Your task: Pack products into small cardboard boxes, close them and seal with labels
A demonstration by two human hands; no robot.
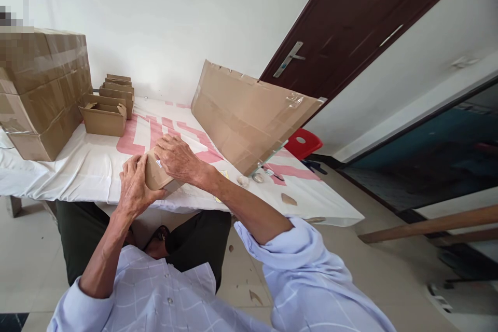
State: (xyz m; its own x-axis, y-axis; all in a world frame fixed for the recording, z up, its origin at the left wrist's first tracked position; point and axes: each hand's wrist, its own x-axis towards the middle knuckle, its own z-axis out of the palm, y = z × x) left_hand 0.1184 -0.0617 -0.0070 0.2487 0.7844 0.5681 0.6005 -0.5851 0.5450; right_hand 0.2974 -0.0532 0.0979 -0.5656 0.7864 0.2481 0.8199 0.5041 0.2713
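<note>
- Two bare hands, the left hand (134, 187) and the right hand (177, 158), hold a small cardboard box (154, 175) between them, above the near edge of the cloth-covered table (97, 166), in front of the person's torso.
- The box is tilted, with one plain brown face turned towards the person; its visible body slants from upper left to lower right. Both hands cover much of it, so which side is longest cannot be told for certain.
- Left fingers are bent around the box's left side, close together, and the thumb reaches right along its lower edge.
- Right fingers are curled and bunched over the upper right part; whether their tips pinch anything is hidden.
- A small pale label (159, 163) shows beside the right fingers.
- Beyond the hands, to the left, an open-topped cardboard box (104, 120) stands upright, its long side running left to right, with more open boxes (116, 94) behind it.
- Stacked taped cartons (50, 88) stand at far left.
- A large cardboard sheet (249, 114) stands slanted to the right, near small clear round items (258, 178).
</note>
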